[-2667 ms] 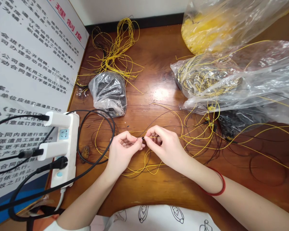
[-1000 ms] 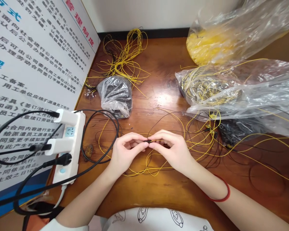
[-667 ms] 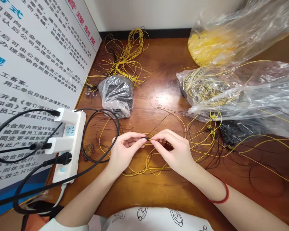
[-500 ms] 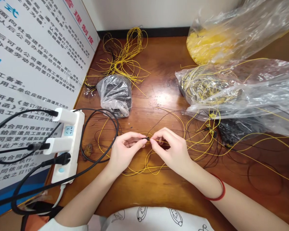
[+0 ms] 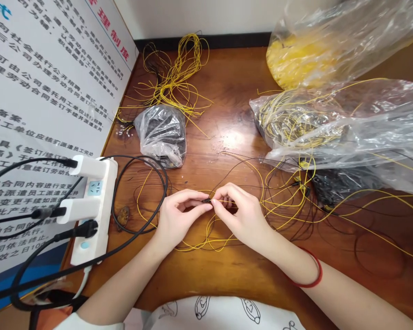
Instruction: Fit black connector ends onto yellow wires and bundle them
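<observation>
My left hand (image 5: 179,217) and my right hand (image 5: 241,215) meet over the wooden table (image 5: 227,270), fingertips almost touching. Between them sits a tiny black connector (image 5: 206,200), pinched by my left thumb and forefinger. My right thumb and forefinger pinch a thin yellow wire (image 5: 223,200) right at that connector. Loose yellow and black wires (image 5: 285,197) loop under and around both hands. A red band (image 5: 313,275) circles my right wrist.
A white power strip (image 5: 91,206) with black plugs and cables lies at the left beside a printed board (image 5: 44,91). A small bag of dark parts (image 5: 161,133) sits behind my hands. Large clear bags of yellow wire (image 5: 330,114) fill the right; a wire bundle (image 5: 175,78) lies at the back.
My fingertips have stayed together on the connector and wire, with small shifts of the right fingers. The view has tilted slightly; nothing else on the table moved.
</observation>
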### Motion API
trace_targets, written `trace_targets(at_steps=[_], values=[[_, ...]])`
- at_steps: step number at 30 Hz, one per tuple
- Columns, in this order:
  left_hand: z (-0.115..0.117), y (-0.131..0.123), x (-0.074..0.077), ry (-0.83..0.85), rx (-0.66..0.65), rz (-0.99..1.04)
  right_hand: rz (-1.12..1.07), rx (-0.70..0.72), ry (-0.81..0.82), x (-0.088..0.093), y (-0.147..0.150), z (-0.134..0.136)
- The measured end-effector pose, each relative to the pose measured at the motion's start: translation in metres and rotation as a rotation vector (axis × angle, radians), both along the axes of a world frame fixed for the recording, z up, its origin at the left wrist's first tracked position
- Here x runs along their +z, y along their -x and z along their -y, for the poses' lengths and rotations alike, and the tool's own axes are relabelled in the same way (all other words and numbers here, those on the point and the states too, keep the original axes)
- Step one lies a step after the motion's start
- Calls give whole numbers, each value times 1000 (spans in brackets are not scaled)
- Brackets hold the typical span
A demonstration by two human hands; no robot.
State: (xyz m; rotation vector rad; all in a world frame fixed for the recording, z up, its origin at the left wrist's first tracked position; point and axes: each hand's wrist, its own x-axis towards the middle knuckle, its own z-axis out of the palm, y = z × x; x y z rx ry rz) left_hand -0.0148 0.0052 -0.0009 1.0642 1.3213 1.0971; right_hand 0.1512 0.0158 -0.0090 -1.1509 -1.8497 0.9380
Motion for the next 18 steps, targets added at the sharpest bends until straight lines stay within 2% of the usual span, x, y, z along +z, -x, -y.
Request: trace_targets(at_steps=[8,18], values=[[-2,1,2,-125,-26,-133,9,3,-18,0,0,0],[-1,1,1,-116,-31,-165,12,-1,-32,-1,0,1]])
